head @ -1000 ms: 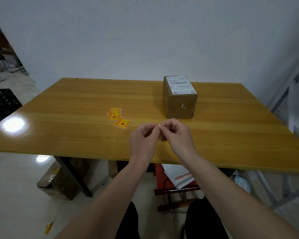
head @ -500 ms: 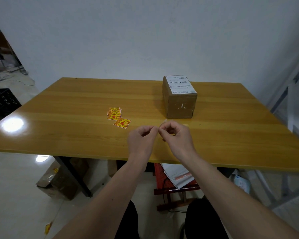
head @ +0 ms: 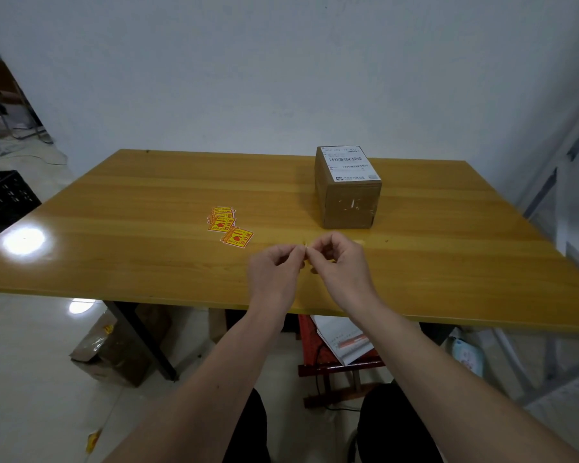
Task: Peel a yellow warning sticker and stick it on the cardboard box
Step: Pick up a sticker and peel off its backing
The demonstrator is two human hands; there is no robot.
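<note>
A brown cardboard box (head: 346,202) with a white shipping label on top stands right of the table's centre. A small fan of yellow and red warning stickers (head: 220,218) lies left of it, and one single sticker (head: 237,237) sits just in front of that pile. My left hand (head: 274,274) and my right hand (head: 341,262) meet fingertip to fingertip in front of the box, above the table. Both pinch a thin pale-yellow piece (head: 305,244) that I see edge-on as a sliver. Its printed face is hidden by my fingers.
The wooden table (head: 131,228) has its front edge just below my wrists. Under it are a red stool with papers (head: 341,345) and a brown wrapped package (head: 114,349) on the floor. A black crate (head: 0,198) stands at the left.
My fingertips drew slightly apart half a second ago and now touch again. Both hands stay in nearly the same spot in front of the box.
</note>
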